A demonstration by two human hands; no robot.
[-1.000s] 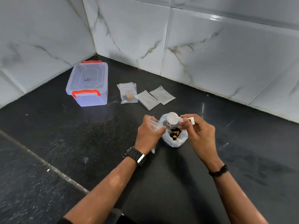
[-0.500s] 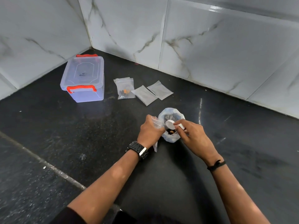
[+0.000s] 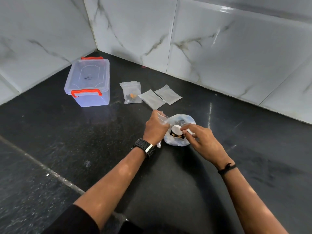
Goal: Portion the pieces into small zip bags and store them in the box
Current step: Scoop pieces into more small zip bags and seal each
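My left hand grips a small clear zip bag beside a larger plastic bag that holds dark and orange pieces. My right hand pinches the handle of a white scoop, whose round bowl sits inside the larger bag, over the pieces. A filled zip bag with dark and orange pieces lies further back. Two flat zip bags lie to its right. The clear storage box with orange latches stands at the back left, lid on.
Everything lies on a black stone counter in a corner of white marble-tiled walls. A pale seam crosses the counter at the lower left.
My right hand has lowered the scoop from above the larger bag down into it. My left hand still holds the small zip bag beside it.
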